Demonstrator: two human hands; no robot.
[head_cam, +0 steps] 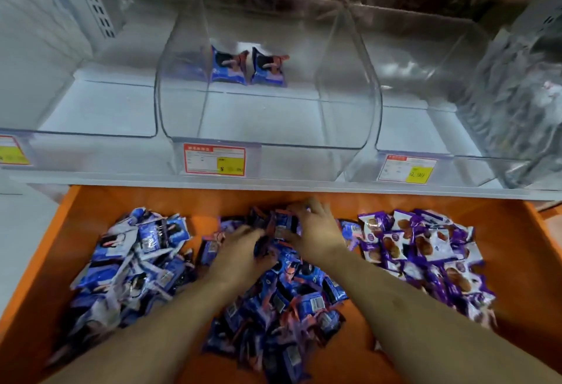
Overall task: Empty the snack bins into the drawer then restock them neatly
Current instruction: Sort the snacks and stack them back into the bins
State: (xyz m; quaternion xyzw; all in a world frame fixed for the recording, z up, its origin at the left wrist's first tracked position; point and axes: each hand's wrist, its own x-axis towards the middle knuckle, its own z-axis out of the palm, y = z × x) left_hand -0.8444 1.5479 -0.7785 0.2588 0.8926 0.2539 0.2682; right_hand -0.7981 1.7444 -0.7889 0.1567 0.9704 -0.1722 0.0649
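Restocking in progress: both hands, left (243,243) and right (313,231), curl around dark-blue foil snack packets (282,228) in the orange pull-out drawer (91,201). Next, judged: lift them into the clear plastic middle bin (267,152) above the drawer, beside two upright packets (248,65). White shop shelving surrounds the bin.

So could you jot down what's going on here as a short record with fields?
drawer: orange, open, holds three heaps of packets
middle heap: dark blue packets, both hands in it
left hand: gathering packets
right hand: gripping packets
middle bin: clear, two packets standing at the back
right heap: purple packets
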